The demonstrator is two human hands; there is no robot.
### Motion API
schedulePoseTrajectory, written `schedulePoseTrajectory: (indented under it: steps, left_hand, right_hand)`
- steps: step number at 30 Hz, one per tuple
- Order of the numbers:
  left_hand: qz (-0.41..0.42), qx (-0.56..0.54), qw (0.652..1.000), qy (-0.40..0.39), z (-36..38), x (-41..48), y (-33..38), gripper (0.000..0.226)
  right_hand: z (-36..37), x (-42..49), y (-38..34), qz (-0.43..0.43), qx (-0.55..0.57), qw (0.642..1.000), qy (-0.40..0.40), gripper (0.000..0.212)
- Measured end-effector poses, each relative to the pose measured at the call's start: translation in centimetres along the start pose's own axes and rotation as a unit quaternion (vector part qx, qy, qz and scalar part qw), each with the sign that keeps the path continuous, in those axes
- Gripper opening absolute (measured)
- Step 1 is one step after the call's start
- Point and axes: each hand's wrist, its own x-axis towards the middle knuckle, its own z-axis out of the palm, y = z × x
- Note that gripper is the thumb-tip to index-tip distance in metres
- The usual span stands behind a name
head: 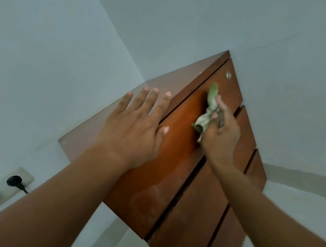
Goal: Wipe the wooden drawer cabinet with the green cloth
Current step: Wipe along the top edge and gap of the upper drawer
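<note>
The right hand (pixel 220 136) grips a crumpled green cloth (pixel 212 96) against the reddish wooden drawer cabinet (pixel 157 182) front; the left hand (pixel 135 129) lies flat on top. So bunched, the cloth may miss dust.

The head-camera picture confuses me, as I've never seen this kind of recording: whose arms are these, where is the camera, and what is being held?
There is no machine here, only a person's two bare hands. The single picture comes from a wide-angle camera worn on that person's head, looking forward and down, so the arms reach in from the bottom. In front stands a reddish-brown wooden drawer cabinet with three drawer fronts and a small round metal lock on the top one. The left hand lies flat, fingers spread, on the cabinet's top edge and holds nothing. The right hand grips a crumpled green cloth and presses it against the top drawer front. At the left, a black plug sits in a white wall socket.
</note>
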Motion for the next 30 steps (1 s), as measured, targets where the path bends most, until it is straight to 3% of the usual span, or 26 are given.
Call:
schedulePoseTrajectory:
  steps: [3,8,13,16,22,27,30]
  left_hand:
    - [0.003,0.064,0.998,0.030,0.0,-1.1,0.2,0.068]
    - [-0.020,0.115,0.990,0.080,0.6,-6.4,-0.9,0.065]
    - [-0.026,0.137,0.984,0.112,1.2,-10.2,-1.9,0.062]
    - [-0.006,0.155,0.982,0.109,1.5,-9.7,-1.7,0.061]
    - [0.035,0.177,0.977,0.114,2.2,-7.3,-0.8,0.064]
    - [0.070,0.220,0.971,0.053,2.7,-4.6,1.2,0.063]
    - [0.085,0.226,0.970,0.020,2.9,-3.5,2.0,0.065]
  right_hand:
    - [-0.3,-8.3,-1.0,-0.105,0.004,0.992,-0.074,0.040]
    - [-0.9,-17.4,-2.1,-0.194,0.009,0.964,-0.181,0.042]
    - [0.3,-21.0,-1.8,-0.290,-0.112,0.911,-0.272,0.058]
    - [1.2,-18.8,-1.3,-0.269,-0.144,0.914,-0.268,0.061]
    - [1.7,-11.2,0.5,-0.135,-0.153,0.963,-0.178,0.064]
    - [1.1,-1.0,5.6,-0.005,-0.172,0.978,-0.118,0.062]
    - [0.6,3.5,7.4,0.030,-0.169,0.979,-0.108,0.061]
